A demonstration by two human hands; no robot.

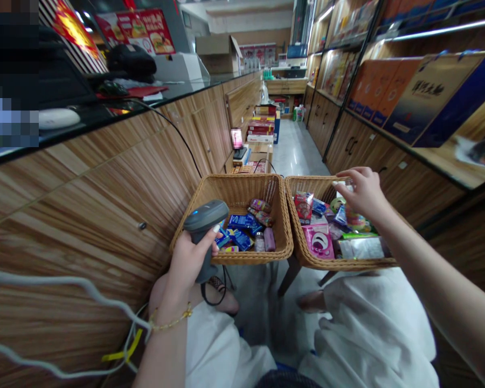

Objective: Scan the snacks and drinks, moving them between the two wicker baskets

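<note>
Your left hand (189,264) was closed around the grip of the light, stiff scanner (204,223) above the left basket (242,188), and your right hand (361,194) was open over the right basket (307,186), near its light, soft snack packets (317,240).

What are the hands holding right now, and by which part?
The left hand grips a scanner by its handle. The right hand is above a basket; whether its fingers hold anything cannot be told.
</note>
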